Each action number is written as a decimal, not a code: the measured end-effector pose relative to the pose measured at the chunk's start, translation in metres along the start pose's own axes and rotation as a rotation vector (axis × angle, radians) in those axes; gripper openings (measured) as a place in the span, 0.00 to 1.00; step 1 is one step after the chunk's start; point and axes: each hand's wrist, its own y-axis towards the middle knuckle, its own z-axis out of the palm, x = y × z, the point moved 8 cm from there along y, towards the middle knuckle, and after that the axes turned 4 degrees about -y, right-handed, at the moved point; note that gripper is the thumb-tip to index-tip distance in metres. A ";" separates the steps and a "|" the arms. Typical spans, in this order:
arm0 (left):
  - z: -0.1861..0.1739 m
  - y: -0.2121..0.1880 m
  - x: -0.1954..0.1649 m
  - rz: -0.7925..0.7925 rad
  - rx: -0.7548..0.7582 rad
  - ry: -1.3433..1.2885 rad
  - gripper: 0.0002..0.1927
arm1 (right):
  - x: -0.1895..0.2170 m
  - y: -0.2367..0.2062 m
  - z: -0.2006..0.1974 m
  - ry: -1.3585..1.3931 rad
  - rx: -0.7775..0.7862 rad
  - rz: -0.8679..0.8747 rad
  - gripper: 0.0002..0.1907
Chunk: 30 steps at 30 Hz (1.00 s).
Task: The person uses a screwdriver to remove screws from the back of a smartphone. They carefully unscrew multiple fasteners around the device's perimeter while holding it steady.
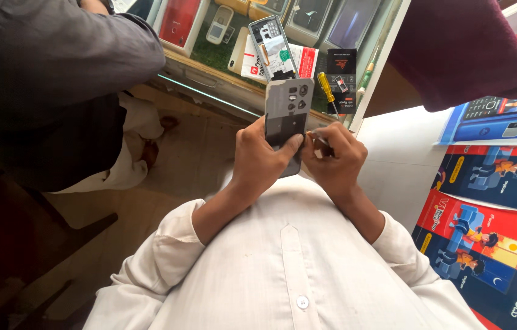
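Head view, repair counter —

**Desk:** What does the person have in hand?

**Photographer:** A grey phone back cover (288, 116), camera cut-outs uppermost, held upright above the lap, just short of the glass counter's near edge (209, 91). The left hand (261, 160) wraps it from the side, thumb pressed across its face, likely to steady it. The right hand (332, 157) is closed tight around a thin tool (318, 138) whose tip meets the cover's right edge.

**Desk:** Why that angle?

**Photographer:** It seems to turn the seam toward the tool hand. Beyond it, an opened phone body (272, 47) lies on the counter top, insides showing, with a yellow-handled screwdriver (327, 87) just beside it, within easy reach.

**Desk:** Anyone else?

**Photographer:** A dark-sleeved person (57, 67) leans at the counter's left corner; a maroon sleeve (460, 49) rests at the right.
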 end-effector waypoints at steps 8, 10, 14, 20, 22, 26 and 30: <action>0.007 0.001 0.004 -0.015 0.051 -0.057 0.09 | 0.014 -0.004 -0.008 -0.109 -0.052 -0.292 0.12; 0.009 0.001 0.009 -0.069 0.061 -0.072 0.09 | 0.011 -0.005 -0.009 -0.089 -0.068 -0.277 0.13; 0.012 0.003 0.018 -0.133 0.065 -0.129 0.10 | -0.005 -0.006 -0.011 0.061 -0.005 -0.040 0.10; 0.012 0.002 0.023 -0.167 0.116 -0.288 0.11 | -0.025 -0.006 -0.019 0.336 0.147 0.271 0.10; 0.013 0.000 0.024 -0.182 0.129 -0.293 0.12 | -0.018 -0.005 -0.028 0.139 0.175 0.154 0.08; 0.012 0.001 0.025 -0.182 0.109 -0.167 0.14 | -0.008 -0.001 -0.038 -0.006 0.167 -0.023 0.07; 0.014 -0.002 0.024 -0.154 0.122 -0.171 0.13 | -0.001 0.002 -0.041 -0.044 0.173 -0.112 0.06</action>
